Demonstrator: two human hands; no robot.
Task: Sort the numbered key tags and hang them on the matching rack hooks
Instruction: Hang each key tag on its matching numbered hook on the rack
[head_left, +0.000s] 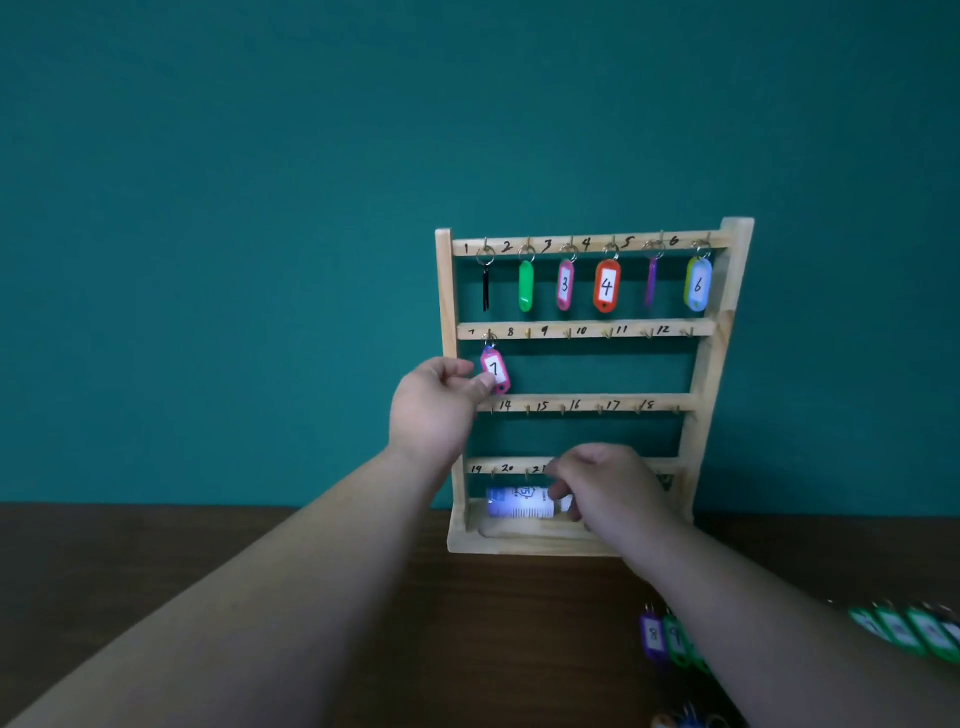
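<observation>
A wooden key rack (719, 358) stands upright on the table against the teal wall, with numbered hook rows. Tags hang on all six top-row hooks, among them the orange tag 4 (606, 286) and the blue-green tag 6 (698, 284). A pink tag 7 (495, 369) hangs from hook 7 in the second row, and my left hand (439, 405) pinches its lower edge. My right hand (605, 483) is low in front of the rack's bottom tray, fingers curled by a small white bottle (519, 503) lying there. Loose tags 8 (652, 635) and 9 (675, 636) lie on the table.
More green tags (904, 629) lie in a row at the right edge of the dark wooden table (311, 545). A few more tags show at the bottom edge (685, 719). The teal wall stands just behind the rack.
</observation>
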